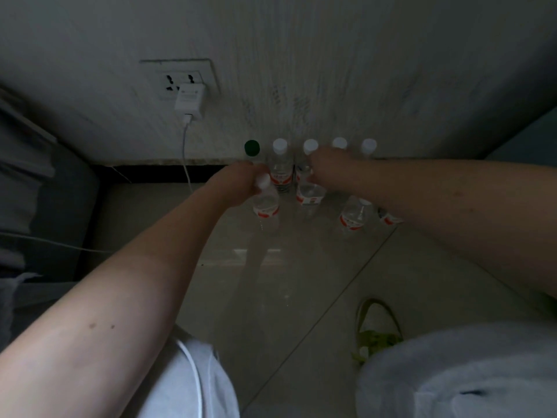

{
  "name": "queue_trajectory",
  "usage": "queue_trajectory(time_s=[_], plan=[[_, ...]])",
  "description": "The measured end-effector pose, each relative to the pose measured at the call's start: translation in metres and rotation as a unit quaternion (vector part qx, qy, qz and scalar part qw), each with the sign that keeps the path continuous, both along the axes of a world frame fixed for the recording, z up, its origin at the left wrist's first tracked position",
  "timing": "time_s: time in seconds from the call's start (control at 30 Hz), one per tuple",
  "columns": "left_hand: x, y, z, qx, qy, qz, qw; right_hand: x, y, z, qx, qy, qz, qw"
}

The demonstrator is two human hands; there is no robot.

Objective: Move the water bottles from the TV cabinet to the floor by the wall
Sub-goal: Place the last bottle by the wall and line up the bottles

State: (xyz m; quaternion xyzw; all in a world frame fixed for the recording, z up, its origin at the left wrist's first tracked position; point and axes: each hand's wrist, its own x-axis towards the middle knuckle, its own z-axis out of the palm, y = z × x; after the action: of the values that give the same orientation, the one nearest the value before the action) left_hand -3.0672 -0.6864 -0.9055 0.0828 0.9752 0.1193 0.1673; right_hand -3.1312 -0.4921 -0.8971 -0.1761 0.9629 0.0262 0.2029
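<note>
You are setting water bottles (280,164) on the floor (301,267) by the wall (331,70). Your left hand (238,184) grips one bottle (265,200); your right hand (328,167) holds another (307,193). Next, let go gently.

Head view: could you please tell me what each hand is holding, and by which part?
The left hand grips a clear plastic water bottle with a white cap near its neck. The right hand reaches among the bottles; its hold cannot be told.
</note>
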Motion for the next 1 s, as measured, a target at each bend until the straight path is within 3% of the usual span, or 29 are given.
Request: queue_trajectory(time_s=[0.33, 1.0], plan=[[-0.006, 0.015, -0.002, -0.076, 0.025, 0.007, 0.997, 0.002, 0.009, 0.001, -0.016, -0.011, -0.007, 1.0], [-0.009, 0.04, -0.016, -0.089, 0.128, 0.093, 0.983, 0.013, 0.02, 0.014, -0.088, 0.013, 0.049, 0.995]])
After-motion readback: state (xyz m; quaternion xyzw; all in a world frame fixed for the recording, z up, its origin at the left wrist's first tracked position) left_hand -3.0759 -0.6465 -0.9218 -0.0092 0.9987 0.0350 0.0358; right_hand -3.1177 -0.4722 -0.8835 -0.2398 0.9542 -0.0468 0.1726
